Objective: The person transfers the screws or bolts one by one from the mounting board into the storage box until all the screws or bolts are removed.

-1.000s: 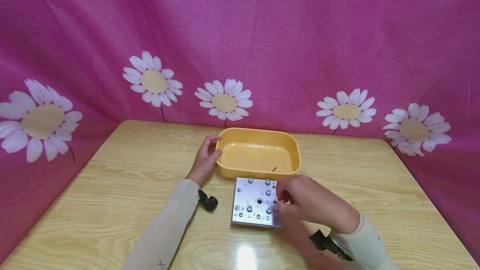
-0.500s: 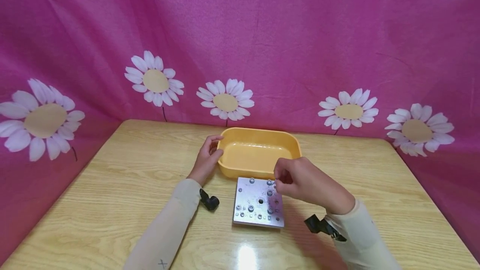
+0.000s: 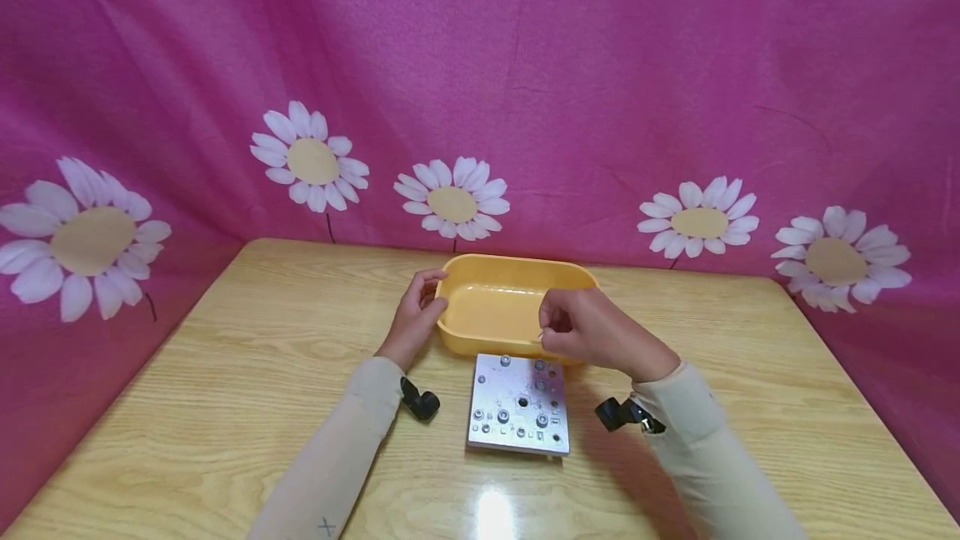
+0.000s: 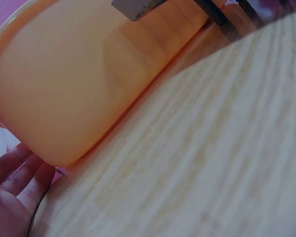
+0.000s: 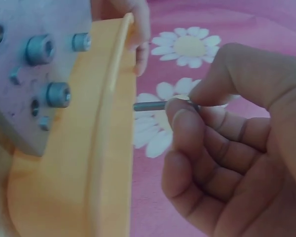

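My left hand (image 3: 413, 317) grips the left end of a yellow plastic tub (image 3: 487, 315), its thumb over the rim. In the right wrist view, my right hand (image 5: 227, 143) pinches a thin grey metal pin (image 5: 150, 105) between thumb and index finger; its other end is hidden in the fingers. That hand hangs above the tub's near right rim. In front of the tub is a square metal plate (image 3: 492, 394) with several socket-head screws (image 3: 503, 416) and holes. Screw shanks (image 4: 210, 11) stick out beneath the plate in the left wrist view.
A wooden table (image 3: 300, 298) carries everything. A pink curtain (image 3: 570, 90) printed with white daisies hangs behind and along both sides. Black wrist cameras (image 3: 420, 400) sit on both sleeves. The tub's near right part is hidden behind the right hand.
My right hand has risen from the plate's right edge and moved forward to the tub's near rim. It now covers the small dark piece seen earlier inside the tub. The left hand stays put.
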A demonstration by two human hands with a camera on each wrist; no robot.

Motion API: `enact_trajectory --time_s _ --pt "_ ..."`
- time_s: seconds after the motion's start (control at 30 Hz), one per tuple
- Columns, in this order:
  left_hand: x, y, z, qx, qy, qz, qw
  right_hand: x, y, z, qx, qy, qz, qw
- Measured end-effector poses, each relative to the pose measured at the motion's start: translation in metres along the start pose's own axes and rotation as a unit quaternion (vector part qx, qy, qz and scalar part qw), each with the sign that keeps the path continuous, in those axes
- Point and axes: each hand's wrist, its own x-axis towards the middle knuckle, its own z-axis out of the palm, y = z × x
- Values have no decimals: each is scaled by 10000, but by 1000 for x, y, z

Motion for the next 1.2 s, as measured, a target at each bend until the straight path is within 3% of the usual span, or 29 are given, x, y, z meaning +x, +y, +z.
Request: enact_trajectory --time_s 0.63,0.87,1.2 --pt "-1 1 0 169 41 -102 9998 28 33 18 122 313 45 9994" --pt "-3 7 0 174 30 -165 9997 34 45 27 -5 323 191 9993" --pt "-1 2 1 153 52 -96 9998 39 53 36 -99 189 550 9983"
